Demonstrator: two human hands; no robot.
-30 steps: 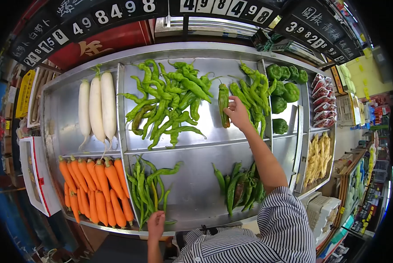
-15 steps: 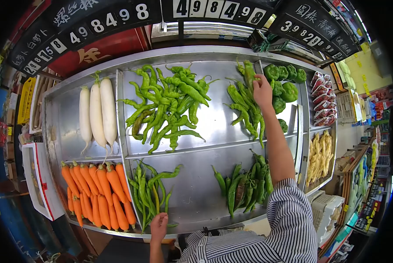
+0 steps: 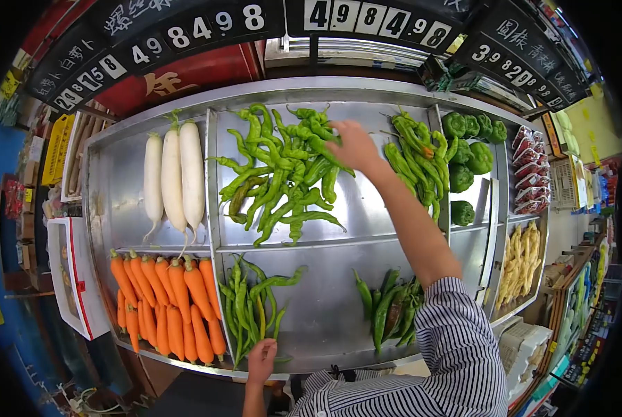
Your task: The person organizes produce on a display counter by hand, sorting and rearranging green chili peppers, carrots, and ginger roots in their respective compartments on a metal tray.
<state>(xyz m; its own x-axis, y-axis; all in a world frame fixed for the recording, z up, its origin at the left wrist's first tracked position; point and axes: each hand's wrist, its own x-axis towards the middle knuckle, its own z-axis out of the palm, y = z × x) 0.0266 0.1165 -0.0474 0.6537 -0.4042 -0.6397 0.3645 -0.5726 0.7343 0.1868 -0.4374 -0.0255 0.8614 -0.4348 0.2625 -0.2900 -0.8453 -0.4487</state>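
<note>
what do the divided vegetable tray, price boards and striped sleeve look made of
Divided vegetable tray: probably stainless steel, satin finish; silvery grey with soft, blurred reflections.
Price boards: dark and fairly matt, perhaps plastic or painted board; chalk-like writing shows, but the core can't be told.
Striped sleeve: matt fabric, maybe cotton; it drapes in soft folds.

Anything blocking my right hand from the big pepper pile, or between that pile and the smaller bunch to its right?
Nothing visible blocks your right hand from the big pepper pile. Toward the smaller bunch lies only bare metal, with your hand and forearm above.
</note>
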